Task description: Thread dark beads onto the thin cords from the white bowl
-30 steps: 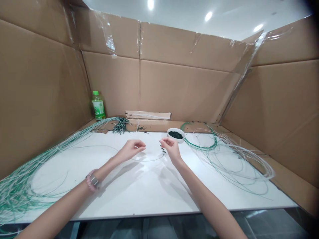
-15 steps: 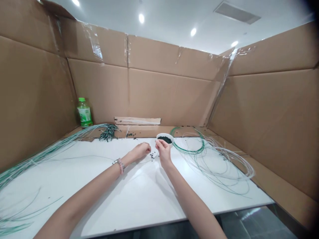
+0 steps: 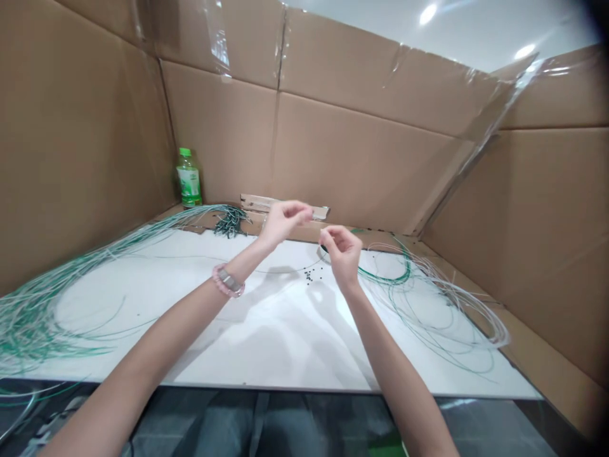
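Observation:
My right hand (image 3: 343,257) is raised over the table with thumb and index finger pinched on a thin wire (image 3: 273,272). The wire sags from there and runs left across the white table. My left hand (image 3: 287,222), with a bracelet at the wrist, is lifted just left of it. Its fingertips are closed together; whatever they hold, if anything, is too small to make out. Several small black beads (image 3: 310,275) lie scattered on the table below the hands. A small white bowl (image 3: 322,255) is mostly hidden behind my right hand.
Loose green and white wires (image 3: 42,317) spread along the left, their dark ends bunched (image 3: 231,221) at the back. Coiled wires (image 3: 442,311) lie on the right. A green-capped bottle (image 3: 189,181) stands in the back left corner. Cardboard walls (image 3: 356,152) surround the white table (image 3: 266,355).
Both hands have risen from the tabletop, the right one moving away from the bowl's rim and now covering most of the bowl. The view has tilted down and turned left.

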Tool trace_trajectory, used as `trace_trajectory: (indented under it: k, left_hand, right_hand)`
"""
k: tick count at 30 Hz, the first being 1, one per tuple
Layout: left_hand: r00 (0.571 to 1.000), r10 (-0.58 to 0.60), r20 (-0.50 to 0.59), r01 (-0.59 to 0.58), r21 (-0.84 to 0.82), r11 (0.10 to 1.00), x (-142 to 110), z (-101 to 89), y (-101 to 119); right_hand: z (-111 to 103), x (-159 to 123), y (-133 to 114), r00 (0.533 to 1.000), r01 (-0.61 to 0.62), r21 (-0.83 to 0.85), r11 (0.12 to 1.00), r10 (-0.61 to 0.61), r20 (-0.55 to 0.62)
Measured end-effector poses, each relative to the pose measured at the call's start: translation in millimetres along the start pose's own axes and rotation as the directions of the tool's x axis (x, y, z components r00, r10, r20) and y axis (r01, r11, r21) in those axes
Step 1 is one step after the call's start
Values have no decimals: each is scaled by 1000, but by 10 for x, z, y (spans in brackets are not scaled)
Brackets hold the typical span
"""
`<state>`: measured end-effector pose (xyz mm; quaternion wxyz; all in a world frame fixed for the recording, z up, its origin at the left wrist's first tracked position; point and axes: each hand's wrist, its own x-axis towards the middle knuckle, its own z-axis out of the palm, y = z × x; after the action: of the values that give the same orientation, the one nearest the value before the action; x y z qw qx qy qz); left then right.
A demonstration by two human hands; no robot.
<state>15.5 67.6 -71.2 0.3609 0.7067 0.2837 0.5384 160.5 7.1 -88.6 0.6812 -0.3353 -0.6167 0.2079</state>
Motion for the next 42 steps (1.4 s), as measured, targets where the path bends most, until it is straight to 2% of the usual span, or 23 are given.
trace_trajectory:
  k: [3, 5, 7, 10, 15, 21, 26, 33, 36, 42]
  left_hand:
    - [986, 89, -138, -116, -205, 972, -50, -198, 605]
    - [981, 100, -169, -176, -538, 824, -141, -273, 886]
    - [990, 89, -109, -140, -709, 691, -228, -304, 1040]
    - [998, 66, -21, -58, -786, 615, -298, -322, 1102]
    - [995, 97, 27, -40, -777, 628, -333, -337, 1101]
    - [987, 128, 99, -3, -783, 622, -359, -285, 1093]
    - [991, 117, 65, -27, -756, 654, -381, -245, 1093]
    - [993, 102, 64, -10, -803, 596, -404, -229, 1136]
    - [994, 109, 28, -49, -768, 639, -411, -225, 1144]
    - [976, 163, -147, -219, -614, 758, -423, -211, 1097]
  right_hand:
    - [138, 198, -490, 986, 169, 8, 986, -169, -14]
    - [240, 284, -807, 961, 277, 27, 960, -277, -9]
    - [342, 302, -1066, 912, 410, 28, 912, -409, -35]
    - [485, 230, -1287, 893, 448, 2, 894, -448, -39]
    - [616, 123, -1318, 878, 475, -49, 879, -477, -42]
    - [551, 108, -1306, 887, 453, -96, 886, -459, -44]
    - [525, 95, -1313, 881, 465, -137, 875, -472, -23]
    - [531, 93, -1303, 867, 489, -171, 855, -498, -9]
    - [530, 92, -1288, 857, 505, -182, 843, -515, -10]
    - [537, 92, -1272, 828, 546, -226, 806, -561, -1]
